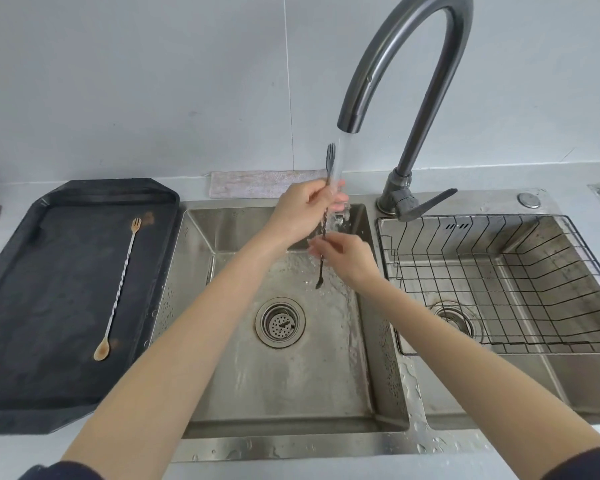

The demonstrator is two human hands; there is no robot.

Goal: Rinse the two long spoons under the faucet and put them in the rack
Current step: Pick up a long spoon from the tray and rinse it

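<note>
Dark twisted spoon (323,244), held upright in the water stream (340,164): left hand (305,209) curled round its upper stem below the fork end, right hand (347,258) pinching the stem lower down, bowl hanging free above the left basin (291,375). Faucet (406,81) arches over from the divider. Second spoon (118,289), silver with brownish ends, lies alone on the black tray (21,306) left of the sink. One wire rack (499,282) sits in the right basin, holding nothing. No legible writing.
</note>
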